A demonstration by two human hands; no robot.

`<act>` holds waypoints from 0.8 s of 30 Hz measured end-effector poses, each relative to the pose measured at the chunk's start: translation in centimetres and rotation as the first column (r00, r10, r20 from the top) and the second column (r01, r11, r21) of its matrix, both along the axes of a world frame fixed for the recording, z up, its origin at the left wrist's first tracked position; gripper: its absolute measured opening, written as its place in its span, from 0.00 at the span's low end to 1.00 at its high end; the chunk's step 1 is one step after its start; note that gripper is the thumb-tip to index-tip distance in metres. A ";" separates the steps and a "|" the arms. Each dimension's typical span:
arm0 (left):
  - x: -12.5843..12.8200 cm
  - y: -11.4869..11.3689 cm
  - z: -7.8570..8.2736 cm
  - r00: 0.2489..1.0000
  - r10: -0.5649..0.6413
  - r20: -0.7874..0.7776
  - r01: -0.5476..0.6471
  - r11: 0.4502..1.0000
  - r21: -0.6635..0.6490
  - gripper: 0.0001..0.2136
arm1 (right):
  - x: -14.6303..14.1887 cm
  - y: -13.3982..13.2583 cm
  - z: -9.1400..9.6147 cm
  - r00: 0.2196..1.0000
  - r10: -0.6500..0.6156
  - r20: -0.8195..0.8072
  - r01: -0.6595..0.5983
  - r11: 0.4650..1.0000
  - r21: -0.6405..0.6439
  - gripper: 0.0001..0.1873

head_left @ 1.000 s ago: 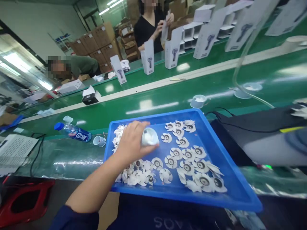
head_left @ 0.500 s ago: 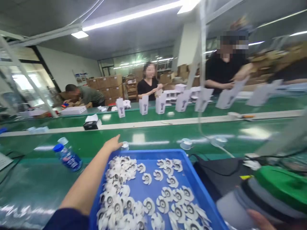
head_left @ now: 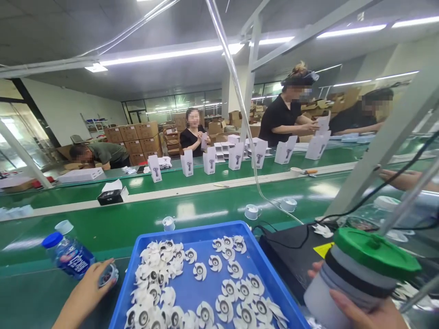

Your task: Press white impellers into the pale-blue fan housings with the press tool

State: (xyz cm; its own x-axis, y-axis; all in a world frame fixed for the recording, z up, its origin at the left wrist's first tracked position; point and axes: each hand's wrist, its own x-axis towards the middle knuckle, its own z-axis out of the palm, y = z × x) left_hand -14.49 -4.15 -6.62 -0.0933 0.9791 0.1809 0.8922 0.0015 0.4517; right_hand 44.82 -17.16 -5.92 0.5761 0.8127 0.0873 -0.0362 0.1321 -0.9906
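Note:
My left hand (head_left: 87, 290), left of the blue tray (head_left: 113, 315), has its thumb and fingers closed around a small translucent round cup (head_left: 113, 274). Something reddish shows inside that cup. A blue-capped bottle (head_left: 70, 256) lies tilted just beyond this hand. My right hand (head_left: 363, 315) grips a whitish plastic canister (head_left: 329, 292) with a green lid (head_left: 373, 253) and a black band, held tilted to the right of the tray. Many white fan impellers (head_left: 224, 306) fill the tray, heaped at its left and looser at its right.
Small white cups (head_left: 252, 211) sit on the green conveyor (head_left: 206, 205). Beyond stand printed white boxes (head_left: 236, 157) and a small black box (head_left: 111, 194). Several co-workers are across the line; another person's arm (head_left: 401, 178) is at right. A sloping post (head_left: 363, 173) and cables cross there.
My left hand has drawn back from the conveyor's edge to beside the bottle, and now holds the small cup. My right hand keeps the canister. The view has shifted right.

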 end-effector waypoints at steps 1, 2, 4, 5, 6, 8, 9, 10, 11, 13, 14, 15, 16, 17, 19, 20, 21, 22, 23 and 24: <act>0.7 0.3 1.2 0.999 0.039 0.031 -0.042 0.996 0.074 0.27 | 0.6 0.1 0.7 0.998 0.031 -0.052 -0.031 1.000 -0.002 0.22; 1.8 0.4 2.6 0.995 0.067 0.078 -0.077 0.987 0.141 0.28 | 1.0 0.3 1.6 0.992 0.061 -0.112 -0.061 0.998 0.009 0.23; 5.1 0.3 5.5 0.981 0.067 0.185 -0.109 0.967 0.229 0.29 | 1.0 1.0 4.0 0.967 0.101 -0.233 -0.086 0.994 0.074 0.29; 7.3 0.0 6.9 0.978 -0.036 0.207 -0.015 0.970 0.242 0.28 | 0.5 1.4 5.4 0.951 0.103 -0.292 -0.069 0.990 0.124 0.34; 9.8 -0.5 8.1 0.965 -0.178 0.190 0.118 0.949 0.291 0.25 | -0.3 2.0 6.8 0.929 0.119 -0.351 -0.065 0.985 0.161 0.39; 15.2 -1.8 9.8 0.885 -0.450 0.122 0.386 0.854 0.349 0.21 | -2.3 3.2 9.4 0.875 0.212 -0.434 -0.133 0.970 0.205 0.42; 17.9 -2.5 10.4 0.830 -0.547 0.108 0.494 0.811 0.313 0.24 | -3.5 3.8 10.4 0.847 0.279 -0.452 -0.194 0.954 0.227 0.42; 20.4 -3.2 10.6 0.793 -0.601 0.100 0.556 0.781 0.286 0.25 | -4.7 4.3 11.4 0.817 0.357 -0.452 -0.266 0.930 0.253 0.42; 22.7 -3.8 10.7 0.757 -0.647 0.094 0.608 0.750 0.262 0.27 | -5.9 4.6 12.1 0.786 0.435 -0.438 -0.336 0.897 0.287 0.42; 26.3 -5.0 10.3 0.679 -0.729 0.083 0.702 0.679 0.214 0.30 | -7.9 4.8 13.4 0.734 0.539 -0.412 -0.412 0.837 0.361 0.43; 27.5 -5.5 10.0 0.656 -0.750 0.081 0.727 0.657 0.197 0.32 | -8.8 4.7 13.9 0.711 0.574 -0.407 -0.432 0.813 0.391 0.44; 28.4 -6.0 9.7 0.638 -0.766 0.082 0.744 0.640 0.190 0.33 | -9.6 4.5 14.3 0.698 0.590 -0.406 -0.433 0.799 0.416 0.45; 28.9 -6.4 9.4 0.622 -0.778 0.088 0.755 0.626 0.196 0.33 | -10.3 4.3 14.7 0.697 0.589 -0.409 -0.419 0.797 0.435 0.47; 29.2 -6.7 9.2 0.604 -0.791 0.097 0.763 0.609 0.217 0.31 | -10.9 4.2 15.0 0.706 0.586 -0.398 -0.406 0.795 0.450 0.47; 29.4 -6.9 8.8 0.562 -0.819 0.115 0.770 0.569 0.288 0.23 | -12.0 4.0 15.3 0.753 0.560 -0.346 -0.373 0.796 0.477 0.43; 29.4 -6.8 8.7 0.546 -0.829 0.118 0.768 0.552 0.325 0.19 | -12.5 4.0 15.2 0.779 0.546 -0.309 -0.364 0.794 0.487 0.39; 29.4 -6.8 8.6 0.535 -0.837 0.119 0.764 0.539 0.355 0.16 | -12.9 4.0 15.1 0.802 0.531 -0.274 -0.357 0.794 0.492 0.35; 29.4 -6.8 8.6 0.528 -0.841 0.120 0.758 0.530 0.380 0.14 | -13.3 4.0 14.9 0.818 0.519 -0.247 -0.356 0.795 0.491 0.32; 29.4 -6.9 8.6 0.523 -0.843 0.124 0.753 0.525 0.397 0.12 | -13.7 4.0 14.7 0.826 0.515 -0.229 -0.363 0.797 0.483 0.30; 29.4 -6.9 8.6 0.517 -0.846 0.132 0.749 0.522 0.409 0.11 | -14.0 3.9 14.5 0.832 0.510 -0.219 -0.368 0.802 0.470 0.29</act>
State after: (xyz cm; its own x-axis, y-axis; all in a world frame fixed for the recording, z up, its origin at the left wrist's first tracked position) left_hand 14.91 -11.10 2.00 0.6100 0.5693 0.5512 0.2749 -0.8044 0.5267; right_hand 30.86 -13.23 8.57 0.2168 0.9186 0.3305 -0.4902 0.3952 -0.7769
